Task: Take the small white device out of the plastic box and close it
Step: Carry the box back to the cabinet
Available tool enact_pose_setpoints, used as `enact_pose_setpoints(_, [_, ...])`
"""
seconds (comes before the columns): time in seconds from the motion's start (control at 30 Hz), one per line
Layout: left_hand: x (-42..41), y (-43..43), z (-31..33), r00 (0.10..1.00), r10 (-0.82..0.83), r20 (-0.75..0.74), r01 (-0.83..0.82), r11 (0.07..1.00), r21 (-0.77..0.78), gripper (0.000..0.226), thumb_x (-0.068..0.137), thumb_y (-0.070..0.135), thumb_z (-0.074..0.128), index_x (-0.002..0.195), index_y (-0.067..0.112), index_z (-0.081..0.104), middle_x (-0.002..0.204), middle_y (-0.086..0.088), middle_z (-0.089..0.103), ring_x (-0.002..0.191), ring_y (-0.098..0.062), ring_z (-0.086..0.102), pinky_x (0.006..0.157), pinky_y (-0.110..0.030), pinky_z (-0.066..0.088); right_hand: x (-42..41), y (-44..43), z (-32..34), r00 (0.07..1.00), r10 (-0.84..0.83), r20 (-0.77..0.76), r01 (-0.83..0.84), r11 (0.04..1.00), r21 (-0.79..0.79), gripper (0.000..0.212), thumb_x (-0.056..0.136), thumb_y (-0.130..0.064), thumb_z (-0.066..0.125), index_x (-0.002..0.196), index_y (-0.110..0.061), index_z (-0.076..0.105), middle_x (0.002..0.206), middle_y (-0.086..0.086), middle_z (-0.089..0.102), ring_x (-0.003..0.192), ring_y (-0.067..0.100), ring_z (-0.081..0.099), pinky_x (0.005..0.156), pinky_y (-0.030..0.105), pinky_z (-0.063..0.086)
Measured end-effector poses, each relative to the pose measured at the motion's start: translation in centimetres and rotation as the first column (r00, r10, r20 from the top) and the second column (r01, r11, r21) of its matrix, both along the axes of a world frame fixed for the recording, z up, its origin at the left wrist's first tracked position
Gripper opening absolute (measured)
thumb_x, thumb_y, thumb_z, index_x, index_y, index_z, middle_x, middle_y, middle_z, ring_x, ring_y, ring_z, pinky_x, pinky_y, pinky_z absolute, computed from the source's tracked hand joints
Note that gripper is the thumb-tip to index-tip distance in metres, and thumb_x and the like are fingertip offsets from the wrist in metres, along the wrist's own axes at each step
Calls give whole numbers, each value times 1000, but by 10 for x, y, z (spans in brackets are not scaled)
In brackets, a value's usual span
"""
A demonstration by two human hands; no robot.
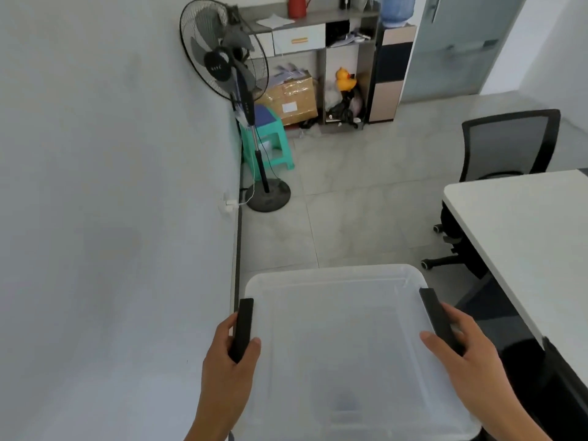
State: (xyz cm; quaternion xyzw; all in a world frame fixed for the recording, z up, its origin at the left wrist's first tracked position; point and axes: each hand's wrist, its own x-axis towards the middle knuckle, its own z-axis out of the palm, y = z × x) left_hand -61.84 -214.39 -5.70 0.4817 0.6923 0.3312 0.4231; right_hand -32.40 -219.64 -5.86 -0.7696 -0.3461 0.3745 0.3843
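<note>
Both hands, left and right, clamped on black latches flanking lidded plastic box between grips; small white device unseen, removal unconfirmed, closing seemingly near finished.

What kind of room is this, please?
Probably a small office: a mesh office chair at a white desk, a shelf unit with papers, and a water dispenser near the door.
</note>
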Motion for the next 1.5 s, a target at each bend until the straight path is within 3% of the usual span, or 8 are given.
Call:
enact_pose_setpoints(0.3, [33,215,-1,998,41,42,-42,999,11,41,87,15,61,126,26,51,72,-6,58,57,-18,49,54,-25,42,40,228,15,998,64,20,-64,998,-5,50,86,-21,65,131,-30,46,93,7,68,84,26,66,69,38,53])
enact_pose_setpoints(0.7, [70,553,12,987,-156,38,155,988,20,37,87,16,61,119,31,52,81,-18,63,65,-22,56,57,-26,45,61,505,21,993,-120,0,120,993,5,48,85,-23,66,129,-31,47,93,15,69,87,37,65,66,37,50])
enact_pose_setpoints(0.93, [139,714,8,968,-236,89,236,972,17,37,87,15,62,112,38,48,88,-2,66,81,-28,64,70,-37,54,114,640,20,975,-223,10,223,975,2,48,85,-21,66,129,-31,48,95,19,69,91,41,64,75,47,53])
enact_pose_setpoints(1.03, [177,781,-4,966,-233,113,233,972,17,39,86,12,62,114,36,48,98,13,64,89,-9,63,75,-31,52,151,706,15,974,-226,28,226,974,0,45,85,-18,67,125,-31,50,99,30,65,93,48,60,78,51,51])
enact_pose_setpoints(1.17, [229,874,-8,971,-202,130,201,979,23,41,85,10,64,117,32,49,98,22,60,91,1,59,80,-28,47,209,803,13,979,-202,14,202,979,-7,42,85,-20,66,121,-35,50,99,29,66,89,47,61,64,39,46])
enact_pose_setpoints(1.3, [280,968,5,981,-151,122,145,987,64,41,84,9,65,114,33,53,99,12,66,90,-8,62,82,-34,50,265,910,26,987,-155,44,154,988,21,43,86,-20,66,124,-33,50,89,22,68,82,42,63,64,39,47])
enact_pose_setpoints(1.4, [306,1027,9,987,-103,120,95,993,66,38,85,8,63,106,37,53,90,6,67,79,-13,62,71,-31,48,296,983,34,991,-124,43,123,992,22,45,86,-20,65,127,-30,50,85,15,67,76,37,61,57,34,43])
enact_pose_setpoints(1.5, [327,1086,6,992,-66,104,62,997,49,38,84,11,65,115,31,54,90,-4,69,80,-24,64,73,-39,53,321,1048,31,992,-115,42,114,993,33,45,85,-19,67,125,-31,51,85,18,66,67,33,57,57,34,42])
